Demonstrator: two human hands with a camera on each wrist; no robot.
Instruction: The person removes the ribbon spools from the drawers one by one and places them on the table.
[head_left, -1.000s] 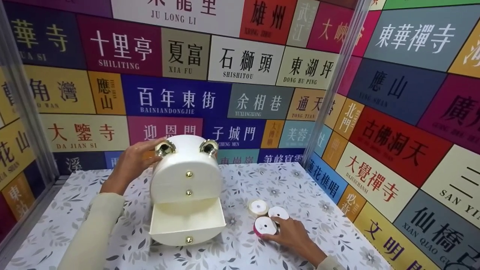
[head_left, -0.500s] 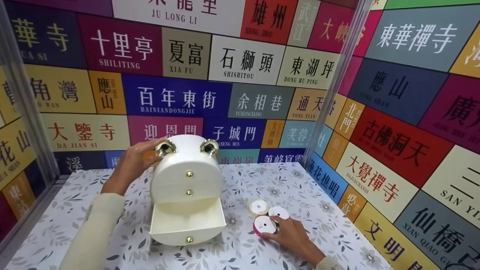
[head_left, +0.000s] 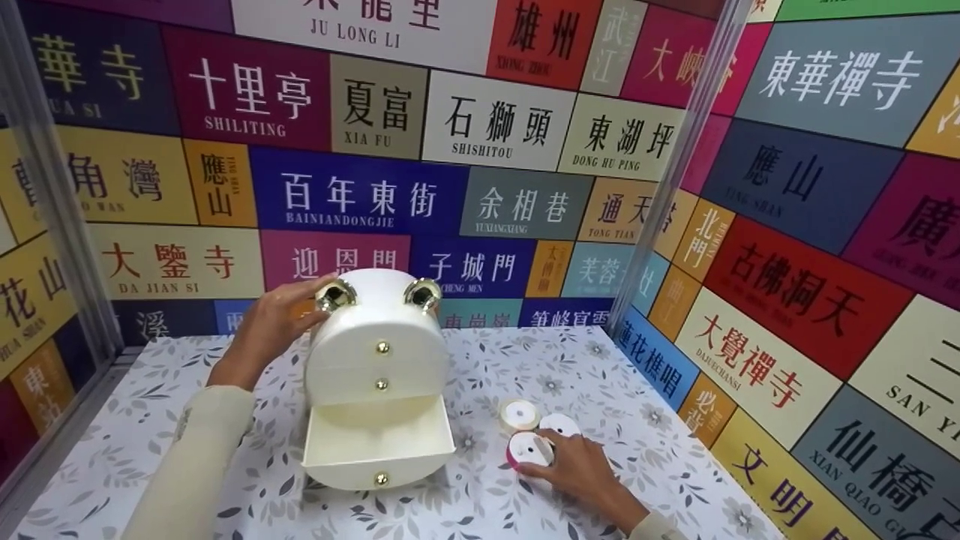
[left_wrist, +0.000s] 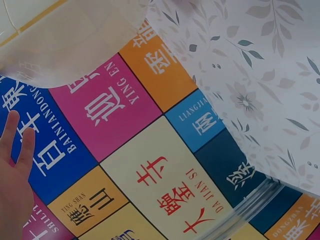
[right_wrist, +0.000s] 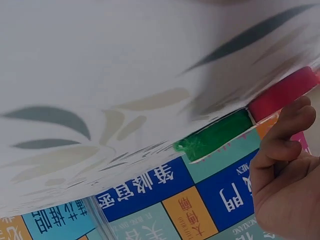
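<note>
A white rounded cabinet [head_left: 352, 367] with two gold-rimmed eyes and small gold knobs stands upright on the table. Its lowest drawer [head_left: 382, 435] is pulled out. My left hand [head_left: 274, 322] rests against the cabinet's upper left side by one eye, fingers fairly straight; in the left wrist view that hand [left_wrist: 17, 180] shows only partly. To the right, my right hand [head_left: 589, 469] pinches a red ribbon spool [head_left: 527, 448] with a white face. Touching or close behind it are a green ribbon spool [right_wrist: 220, 137] and a cream ribbon spool [head_left: 519, 414].
A white tablecloth with grey leaves [head_left: 600, 390] covers the table. Colourful sign-printed walls [head_left: 360, 187] enclose its back and sides, with clear corner strips [head_left: 660, 195]. The open drawer juts toward the table's front, left of the spools.
The view has shifted slightly. Both hands, the cabinet and the spools stay almost in place; the right hand keeps its hold on the red ribbon spool.
</note>
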